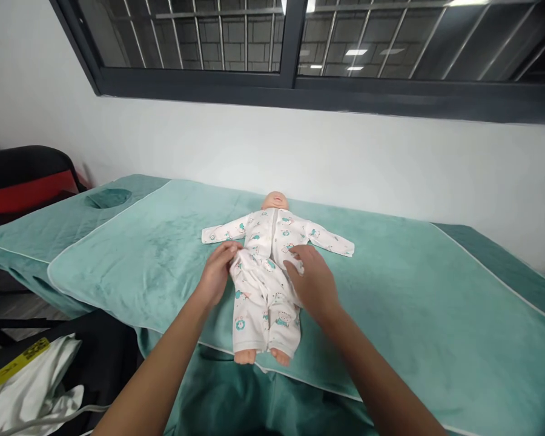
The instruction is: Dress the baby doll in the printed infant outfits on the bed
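A baby doll (276,200) lies on its back, head toward the wall and bare feet toward me. It wears a white printed long-sleeved top (260,227) with both sleeves spread sideways. Matching printed pants (254,297) cover its legs down to the ankles. At the left side of the waist, my left hand (215,272) has its fingers closed on the edge of the pants. My right hand (317,281) is over the right side of the waist, thumb and fingers curved but apart, near the top's hem. Its palm hides part of the right hip.
A green plush cover (390,290) lies over the bed, which has a face hole (109,198) at left. Behind it are a white wall and a dark-framed window (295,48). At lower left, white cloth (40,381) and a cable lie on a black seat; a red-black chair (27,181) stands beyond.
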Tool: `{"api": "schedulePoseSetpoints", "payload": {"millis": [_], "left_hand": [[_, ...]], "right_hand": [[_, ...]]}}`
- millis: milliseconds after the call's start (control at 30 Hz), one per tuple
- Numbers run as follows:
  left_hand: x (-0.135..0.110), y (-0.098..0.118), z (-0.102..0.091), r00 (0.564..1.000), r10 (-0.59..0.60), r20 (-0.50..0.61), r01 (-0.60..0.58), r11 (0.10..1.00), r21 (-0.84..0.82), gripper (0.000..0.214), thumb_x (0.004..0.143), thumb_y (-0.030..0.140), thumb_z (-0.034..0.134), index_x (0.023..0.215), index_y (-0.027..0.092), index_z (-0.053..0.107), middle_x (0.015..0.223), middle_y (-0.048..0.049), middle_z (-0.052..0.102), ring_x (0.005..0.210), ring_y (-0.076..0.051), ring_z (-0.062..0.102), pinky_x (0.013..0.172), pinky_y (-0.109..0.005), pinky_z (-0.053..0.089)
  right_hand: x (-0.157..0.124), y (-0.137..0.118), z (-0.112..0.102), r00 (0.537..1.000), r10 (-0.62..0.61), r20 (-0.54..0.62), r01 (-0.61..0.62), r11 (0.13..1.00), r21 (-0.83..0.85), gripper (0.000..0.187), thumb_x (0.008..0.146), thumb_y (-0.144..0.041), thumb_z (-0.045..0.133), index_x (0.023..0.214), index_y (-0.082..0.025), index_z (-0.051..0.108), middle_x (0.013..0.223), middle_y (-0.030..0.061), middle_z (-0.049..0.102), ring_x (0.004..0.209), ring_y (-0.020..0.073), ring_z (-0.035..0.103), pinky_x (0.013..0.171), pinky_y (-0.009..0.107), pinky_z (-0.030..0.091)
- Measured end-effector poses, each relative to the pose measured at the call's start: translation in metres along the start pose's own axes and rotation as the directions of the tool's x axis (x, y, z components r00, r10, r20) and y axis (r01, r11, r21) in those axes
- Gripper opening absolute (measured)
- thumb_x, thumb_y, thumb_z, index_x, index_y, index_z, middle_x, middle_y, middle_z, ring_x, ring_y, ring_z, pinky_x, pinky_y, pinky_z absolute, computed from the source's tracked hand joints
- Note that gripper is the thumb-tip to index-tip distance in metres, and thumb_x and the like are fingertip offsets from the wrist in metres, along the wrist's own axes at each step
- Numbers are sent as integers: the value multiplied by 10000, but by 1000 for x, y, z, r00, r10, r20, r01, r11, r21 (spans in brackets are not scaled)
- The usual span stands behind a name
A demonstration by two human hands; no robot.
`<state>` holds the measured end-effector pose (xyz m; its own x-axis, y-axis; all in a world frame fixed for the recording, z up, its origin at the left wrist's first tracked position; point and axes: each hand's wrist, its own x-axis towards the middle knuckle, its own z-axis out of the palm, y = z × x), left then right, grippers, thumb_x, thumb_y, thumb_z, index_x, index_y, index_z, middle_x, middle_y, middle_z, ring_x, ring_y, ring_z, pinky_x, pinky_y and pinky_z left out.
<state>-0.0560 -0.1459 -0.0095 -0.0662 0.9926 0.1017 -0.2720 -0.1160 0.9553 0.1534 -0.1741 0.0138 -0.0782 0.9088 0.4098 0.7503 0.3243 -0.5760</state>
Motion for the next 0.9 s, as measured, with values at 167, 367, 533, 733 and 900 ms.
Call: {"api": "schedulePoseSetpoints", "payload": {"millis": [167, 367, 533, 733, 900], "left_hand": [[13, 7, 23, 985, 99, 142, -163, 807, 568, 262, 695, 280, 689, 936, 192, 637, 994, -54, 600, 971, -224, 552, 857, -311, 421], [11, 9, 51, 963, 91, 254, -266, 156, 951, 242, 749, 238, 615, 983, 177, 601, 1102, -128, 569, 1063, -303, 516, 826, -379, 420], [22, 15, 34, 981, 157, 112, -164, 377, 912, 48, 771, 217, 522, 737, 198, 549, 775, -53, 600, 803, -236, 566, 723, -345, 403], [42, 12, -39, 951, 20, -309, 195, 736, 648, 126, 770, 282, 483, 753, 171, 541, 722, -29, 593, 685, -197, 583, 623, -308, 460], [27, -2, -50, 919, 252, -302, 59, 671, 739, 189, 718, 191, 536, 898, 173, 590, 1013, -82, 616, 1018, -251, 556, 869, -366, 445]], "right_hand": [[9, 2, 10, 988, -100, 115, 139, 899, -414, 206, 881, -285, 581, 1053, -171, 577, 1161, 147, 556, 1061, 297, 477, 835, 375, 439], [23, 6, 12, 1000, -18, -14, 15, 974, -224, 162, 945, -276, 434, 846, -201, 537, 867, 69, 573, 794, 200, 503, 735, 331, 411], [15, 63, -21, 811, 534, -239, -303, 733, 609, 270, 833, -475, 546, 862, -208, 524, 792, -7, 554, 677, 144, 520, 608, 285, 450], [-28, 135, -56, 649, 703, -290, -599, 707, 374, 315, 716, -454, 651, 854, -180, 583, 763, 27, 612, 651, 174, 567, 623, 327, 465], [-28, 94, -34, 908, 371, -192, -338, 923, 184, 276, 803, -453, 588, 899, -195, 615, 874, 57, 643, 791, 193, 591, 743, 333, 470]]}}
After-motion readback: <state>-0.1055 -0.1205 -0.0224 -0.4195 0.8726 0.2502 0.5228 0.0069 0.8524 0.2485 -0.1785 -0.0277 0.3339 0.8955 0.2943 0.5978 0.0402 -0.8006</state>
